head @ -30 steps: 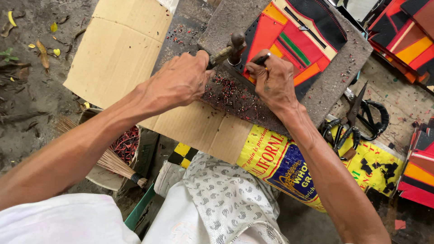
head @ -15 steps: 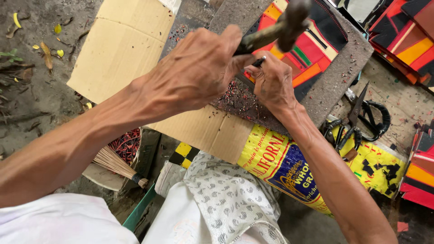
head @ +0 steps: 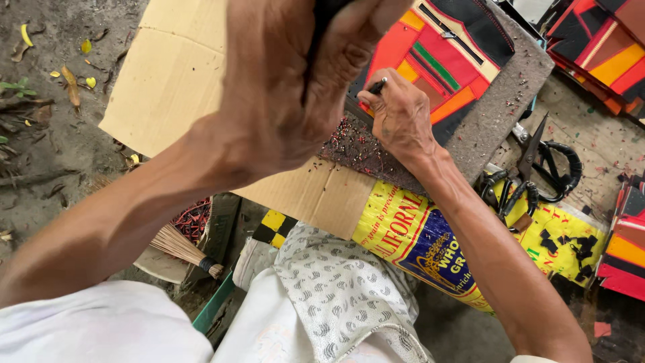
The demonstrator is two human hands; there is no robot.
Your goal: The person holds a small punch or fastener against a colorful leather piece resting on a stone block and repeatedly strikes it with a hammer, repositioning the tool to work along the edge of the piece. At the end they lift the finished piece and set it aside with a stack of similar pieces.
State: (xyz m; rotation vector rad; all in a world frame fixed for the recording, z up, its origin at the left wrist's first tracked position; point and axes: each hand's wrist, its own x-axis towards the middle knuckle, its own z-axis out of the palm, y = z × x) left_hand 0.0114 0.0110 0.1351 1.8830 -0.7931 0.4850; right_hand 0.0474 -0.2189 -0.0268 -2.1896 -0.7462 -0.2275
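Observation:
My left hand (head: 289,87) is raised close to the camera, shut around a dark hammer handle (head: 327,13); the hammer's head is out of view. My right hand (head: 403,114) rests on a grey slab (head: 500,114) and pinches a thin dark punch (head: 378,86) upright at the edge of a red, orange and black patchwork piece (head: 457,60). Small red and dark punched bits (head: 349,138) are scattered on the slab beside that hand.
A cardboard sheet (head: 168,74) lies under the slab on the dirt ground. Black-handled scissors (head: 537,168) lie right of it on a yellow printed sack (head: 416,242). More patchwork pieces (head: 605,47) are stacked at the right. A small broom (head: 181,245) lies near my knee.
My left hand has swung the hammer up from the punch towards the camera, so it now fills the upper middle. My right hand has kept the punch in place.

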